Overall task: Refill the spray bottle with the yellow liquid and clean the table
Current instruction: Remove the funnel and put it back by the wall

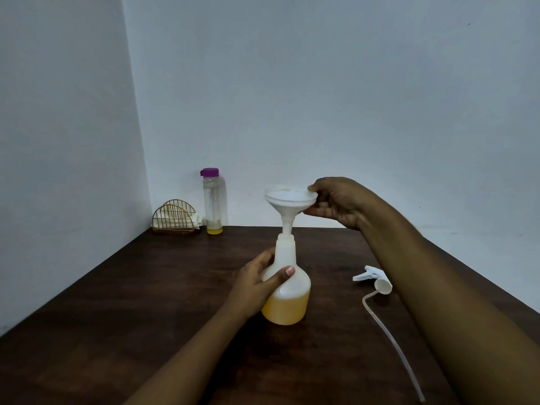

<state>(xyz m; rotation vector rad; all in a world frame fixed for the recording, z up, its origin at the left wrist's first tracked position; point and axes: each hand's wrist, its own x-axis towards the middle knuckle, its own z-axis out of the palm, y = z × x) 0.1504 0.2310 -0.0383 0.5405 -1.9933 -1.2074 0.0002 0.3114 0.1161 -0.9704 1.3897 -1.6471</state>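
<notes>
A translucent white spray bottle (287,293) stands upright on the dark wooden table (146,287), its lower part holding yellow liquid. My left hand (257,282) grips its shoulder from the left. A white funnel (289,203) sits with its spout in the bottle's open neck. My right hand (336,201) pinches the funnel's right rim. The white spray head (375,279) lies on the table to the right, its long clear tube (391,337) trailing toward me.
At the back left by the wall stands a clear bottle (215,206) with a purple cap and a little yellow liquid at the bottom. Beside it is a gold wire holder (175,219) with white cloths or napkins. Walls close the table's left and far sides.
</notes>
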